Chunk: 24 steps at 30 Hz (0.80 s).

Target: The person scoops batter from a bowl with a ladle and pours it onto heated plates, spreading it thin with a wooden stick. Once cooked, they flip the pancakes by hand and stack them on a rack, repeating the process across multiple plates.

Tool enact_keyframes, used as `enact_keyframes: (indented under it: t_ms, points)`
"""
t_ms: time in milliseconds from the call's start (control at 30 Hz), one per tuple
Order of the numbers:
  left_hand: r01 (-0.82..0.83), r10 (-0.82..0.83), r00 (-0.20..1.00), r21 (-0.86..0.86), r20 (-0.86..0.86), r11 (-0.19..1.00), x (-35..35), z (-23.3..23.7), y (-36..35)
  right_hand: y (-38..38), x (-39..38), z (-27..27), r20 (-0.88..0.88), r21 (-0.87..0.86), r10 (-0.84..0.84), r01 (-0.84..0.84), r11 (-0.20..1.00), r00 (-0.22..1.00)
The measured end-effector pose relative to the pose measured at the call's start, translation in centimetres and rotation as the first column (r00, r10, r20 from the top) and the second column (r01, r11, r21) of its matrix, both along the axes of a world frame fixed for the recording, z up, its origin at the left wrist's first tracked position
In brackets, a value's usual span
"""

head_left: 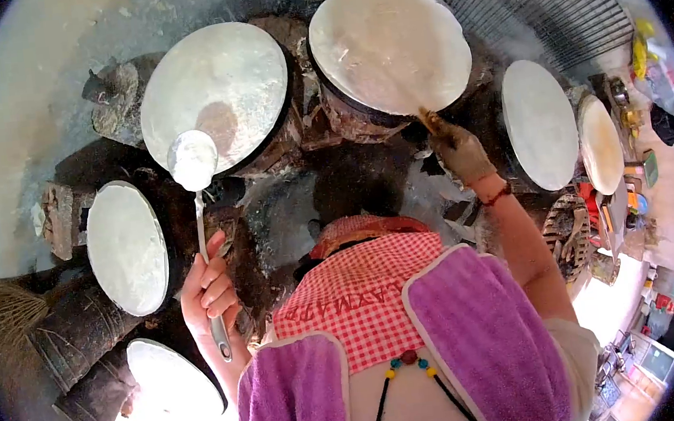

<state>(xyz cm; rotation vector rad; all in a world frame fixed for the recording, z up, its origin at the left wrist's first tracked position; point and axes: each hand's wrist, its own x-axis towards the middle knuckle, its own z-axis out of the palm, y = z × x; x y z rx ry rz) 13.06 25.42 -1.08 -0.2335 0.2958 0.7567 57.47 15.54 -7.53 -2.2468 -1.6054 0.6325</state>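
The left hand (208, 292) is gripping a ladle (193, 161) by its handle, fingers wrapped shut, its bowl sitting over a round white sheet (238, 66). The right hand (460, 152) is pinching a small stick (429, 120) at the edge of the next white sheet (390, 43).

A: What kind of place is this?

B: A rustic hearth kitchen for griddle cooking. Soot-black stoves (81, 332) ring the person, each topped with a round of white batter (394, 43). A batter ladle (192, 159) rises above the fingers (220, 299) of the left hand (208, 292). A straw broom (2, 312) lies left of them, with ash and stone beyond.
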Motion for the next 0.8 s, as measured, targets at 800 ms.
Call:
enact_keyframes:
  t_ms: [800]
  points:
    - [-0.297, 0.303, 0.940, 0.063, -0.158, 0.953, -6.0, 2.2, -2.8, 9.7, -8.1, -6.9, -0.765, -0.231, -0.546, 0.645, 0.728, 0.342]
